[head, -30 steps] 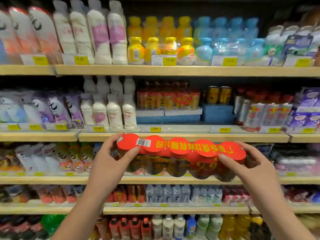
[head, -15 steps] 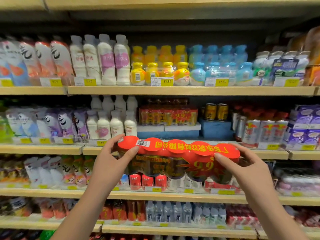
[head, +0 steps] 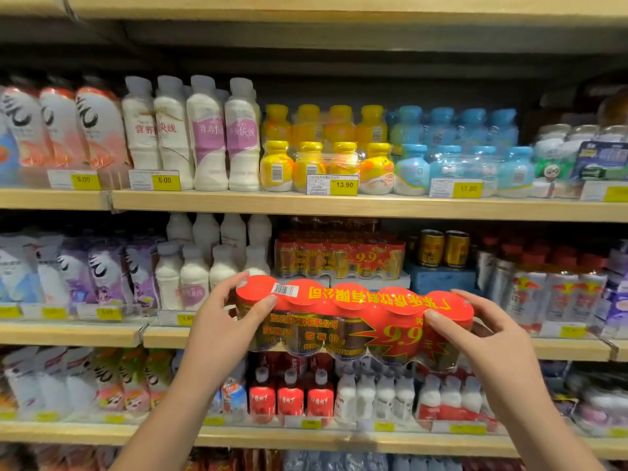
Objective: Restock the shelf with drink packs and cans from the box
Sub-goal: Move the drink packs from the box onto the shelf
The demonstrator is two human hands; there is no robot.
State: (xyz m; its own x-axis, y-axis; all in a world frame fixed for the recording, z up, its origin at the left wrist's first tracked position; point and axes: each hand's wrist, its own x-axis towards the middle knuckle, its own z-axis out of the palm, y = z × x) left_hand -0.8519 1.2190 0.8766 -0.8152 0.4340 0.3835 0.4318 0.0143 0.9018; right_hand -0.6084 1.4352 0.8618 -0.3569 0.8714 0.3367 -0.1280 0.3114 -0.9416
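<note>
While the drink pack (head: 353,321) hung level in front of the shelf (head: 571,350) at its front edge, both hands had it by the ends. Left hand (head: 221,331): thumb on the top beside the barcode, fingers curled round the end bottle. Right hand (head: 492,345): likewise, thumb on top, fingers wrapped behind. Neither hand was open. The pack was one row of small bottles under glossy red shrink film, held just below and forward of a matching pack (head: 339,256) seated further back on that shelf, with gold cans (head: 441,248) to its right. Judged moderately heavy, film slick, row liable to hinge between bottles. End grip looked sound; inward pressure along the row advisable, fingers under the base if it sagged.
</note>
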